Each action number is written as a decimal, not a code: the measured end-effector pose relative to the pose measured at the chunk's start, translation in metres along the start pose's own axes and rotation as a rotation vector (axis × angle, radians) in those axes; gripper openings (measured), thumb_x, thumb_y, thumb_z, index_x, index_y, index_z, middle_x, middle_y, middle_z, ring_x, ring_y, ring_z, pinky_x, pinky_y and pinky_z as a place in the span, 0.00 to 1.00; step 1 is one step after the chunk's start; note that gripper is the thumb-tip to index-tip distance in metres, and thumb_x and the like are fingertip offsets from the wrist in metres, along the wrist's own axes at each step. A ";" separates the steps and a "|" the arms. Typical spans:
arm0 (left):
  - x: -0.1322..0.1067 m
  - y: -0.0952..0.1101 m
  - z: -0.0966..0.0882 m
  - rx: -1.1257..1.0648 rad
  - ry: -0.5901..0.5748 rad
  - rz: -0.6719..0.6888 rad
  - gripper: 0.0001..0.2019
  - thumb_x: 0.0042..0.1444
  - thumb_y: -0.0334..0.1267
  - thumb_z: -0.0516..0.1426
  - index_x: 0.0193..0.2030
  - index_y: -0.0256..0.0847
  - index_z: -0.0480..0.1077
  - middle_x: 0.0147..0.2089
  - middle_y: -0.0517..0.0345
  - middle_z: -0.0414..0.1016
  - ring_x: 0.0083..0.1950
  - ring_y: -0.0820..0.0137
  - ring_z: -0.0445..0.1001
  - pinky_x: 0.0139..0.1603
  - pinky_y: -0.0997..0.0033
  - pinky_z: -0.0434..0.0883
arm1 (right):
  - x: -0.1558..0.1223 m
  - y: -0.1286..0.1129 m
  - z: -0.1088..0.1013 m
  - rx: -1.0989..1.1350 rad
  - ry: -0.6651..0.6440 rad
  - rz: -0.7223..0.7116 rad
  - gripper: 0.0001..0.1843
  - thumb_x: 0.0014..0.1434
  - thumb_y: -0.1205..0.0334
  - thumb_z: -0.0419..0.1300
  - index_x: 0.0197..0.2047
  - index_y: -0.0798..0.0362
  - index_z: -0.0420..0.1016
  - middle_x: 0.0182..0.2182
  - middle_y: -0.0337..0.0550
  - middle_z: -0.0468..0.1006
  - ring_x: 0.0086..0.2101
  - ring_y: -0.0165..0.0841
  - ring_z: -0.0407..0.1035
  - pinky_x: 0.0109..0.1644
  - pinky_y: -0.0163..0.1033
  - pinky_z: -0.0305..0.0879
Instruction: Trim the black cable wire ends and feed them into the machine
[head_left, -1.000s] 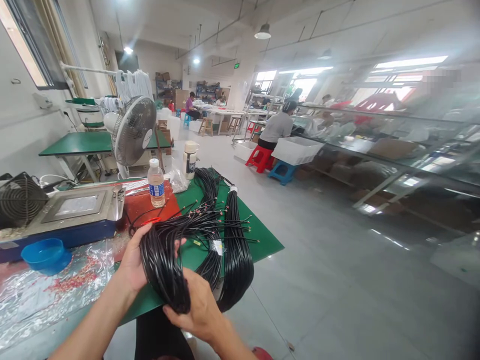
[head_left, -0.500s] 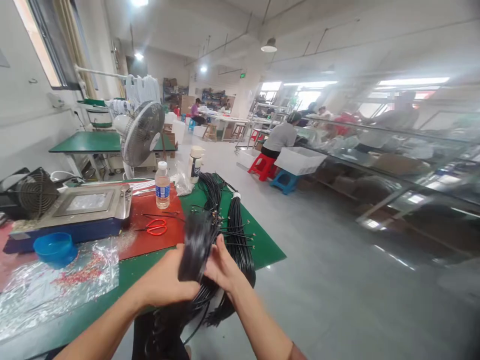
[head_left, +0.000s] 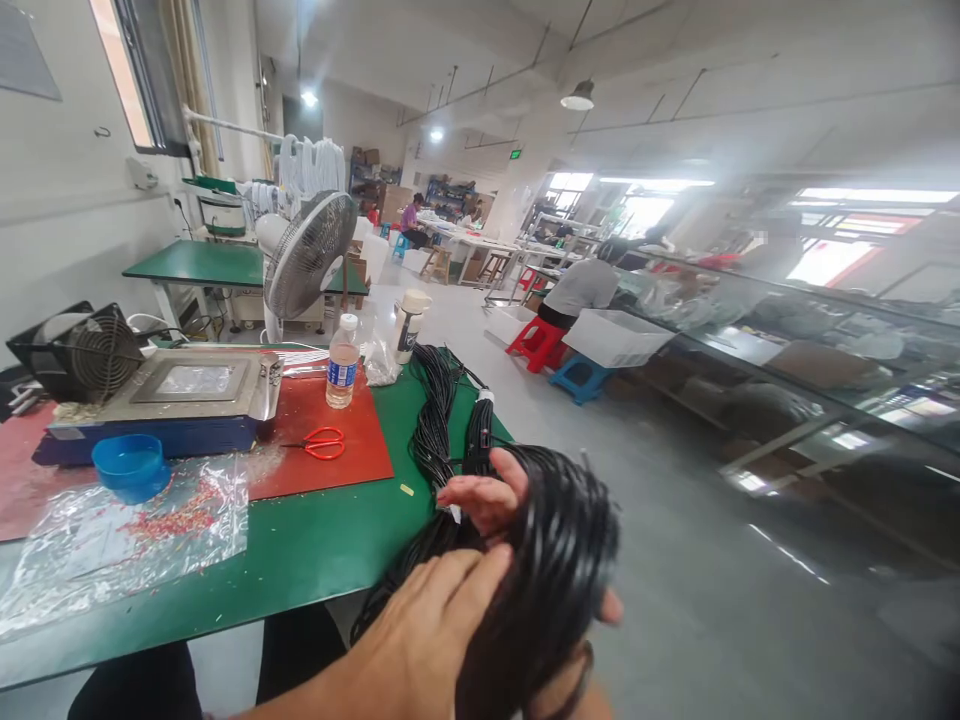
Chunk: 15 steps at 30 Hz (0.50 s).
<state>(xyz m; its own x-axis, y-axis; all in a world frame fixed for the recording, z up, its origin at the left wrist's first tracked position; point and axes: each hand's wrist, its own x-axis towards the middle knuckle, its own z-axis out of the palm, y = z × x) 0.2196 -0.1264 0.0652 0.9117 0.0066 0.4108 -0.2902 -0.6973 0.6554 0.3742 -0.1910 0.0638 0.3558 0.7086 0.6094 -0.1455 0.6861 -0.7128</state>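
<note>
A thick coil of black cables [head_left: 566, 545] hangs off the right edge of the green table [head_left: 300, 560], close to me. My right hand [head_left: 486, 495] is inside the coil: its fingers show on the left side, and one fingertip sticks out at the right. My left hand [head_left: 431, 625] lies over the coil's near side with fingers pressed on the strands. More black cable bundles [head_left: 436, 415] stretch along the table behind the coil, one bound with a white band [head_left: 484, 398].
On the red mat [head_left: 360, 440] lie orange scissors [head_left: 324, 442] and a water bottle [head_left: 343, 362]. Left of them are a blue-based metal machine [head_left: 180, 400], a blue bowl [head_left: 131, 467], plastic film with red bits [head_left: 127, 540], and a fan [head_left: 309, 258]. A person [head_left: 581, 290] sits on a red stool.
Both hands have swung the cable coil to the right, off the table edge and nearer to me. The coil now wraps over my right hand, and my view has turned slightly left.
</note>
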 end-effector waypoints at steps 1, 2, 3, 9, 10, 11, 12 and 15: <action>-0.003 0.001 0.004 0.013 0.005 0.064 0.47 0.52 0.39 0.60 0.68 0.46 0.28 0.62 0.39 0.58 0.60 0.52 0.61 0.58 0.52 0.63 | -0.004 -0.009 0.001 -0.118 0.007 -0.070 0.42 0.45 0.35 0.60 0.60 0.44 0.61 0.45 0.45 0.76 0.49 0.45 0.66 0.53 0.53 0.59; -0.005 0.003 0.009 0.031 0.007 0.124 0.43 0.56 0.39 0.57 0.67 0.47 0.29 0.61 0.39 0.59 0.59 0.53 0.62 0.57 0.54 0.64 | -0.011 -0.017 0.002 -0.235 0.034 -0.129 0.35 0.49 0.39 0.59 0.59 0.41 0.62 0.44 0.44 0.77 0.49 0.44 0.66 0.53 0.53 0.59; -0.006 0.005 0.014 0.052 0.006 0.173 0.39 0.59 0.37 0.53 0.67 0.48 0.29 0.60 0.40 0.60 0.58 0.55 0.64 0.56 0.56 0.65 | -0.019 -0.024 0.001 -0.339 0.081 -0.167 0.29 0.53 0.43 0.57 0.57 0.37 0.64 0.42 0.42 0.77 0.49 0.43 0.66 0.53 0.54 0.58; -0.002 0.011 0.048 0.014 -0.094 0.285 0.33 0.62 0.35 0.50 0.67 0.47 0.32 0.54 0.42 0.68 0.49 0.58 0.71 0.47 0.58 0.72 | -0.084 -0.043 -0.028 -0.422 0.400 -0.185 0.23 0.54 0.38 0.51 0.53 0.25 0.63 0.38 0.36 0.76 0.38 0.39 0.70 0.44 0.51 0.63; -0.001 0.011 0.051 -0.031 -0.132 0.264 0.34 0.61 0.37 0.52 0.67 0.47 0.34 0.57 0.40 0.65 0.52 0.57 0.70 0.50 0.57 0.71 | -0.094 -0.043 -0.035 -0.377 0.476 -0.194 0.30 0.49 0.34 0.53 0.55 0.27 0.62 0.37 0.37 0.76 0.36 0.39 0.69 0.43 0.51 0.64; 0.000 0.010 0.052 -0.080 -0.178 0.240 0.35 0.59 0.39 0.54 0.67 0.46 0.37 0.60 0.38 0.61 0.56 0.55 0.67 0.53 0.56 0.69 | -0.104 -0.043 -0.042 -0.329 0.568 -0.195 0.37 0.43 0.31 0.55 0.56 0.31 0.62 0.36 0.38 0.76 0.35 0.38 0.69 0.42 0.50 0.65; 0.001 0.009 0.053 -0.127 -0.226 0.217 0.35 0.58 0.40 0.56 0.67 0.46 0.41 0.63 0.37 0.57 0.60 0.55 0.63 0.56 0.56 0.66 | -0.114 -0.041 -0.048 -0.281 0.671 -0.188 0.43 0.38 0.30 0.56 0.57 0.36 0.63 0.35 0.40 0.75 0.33 0.37 0.68 0.42 0.49 0.65; -0.001 -0.002 0.049 -0.218 -0.358 0.180 0.34 0.55 0.44 0.58 0.66 0.45 0.48 0.67 0.40 0.51 0.66 0.54 0.51 0.62 0.53 0.57 | -0.143 -0.031 -0.069 -0.157 0.956 -0.131 0.41 0.39 0.31 0.55 0.54 0.43 0.67 0.34 0.39 0.71 0.28 0.31 0.66 0.41 0.43 0.68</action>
<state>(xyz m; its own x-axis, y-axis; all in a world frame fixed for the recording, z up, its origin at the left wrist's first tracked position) 0.2337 -0.1598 0.0329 0.8729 -0.3762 0.3108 -0.4732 -0.4971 0.7273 0.3913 -0.3252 -0.0249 0.9690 0.1477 0.1983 0.0491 0.6710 -0.7399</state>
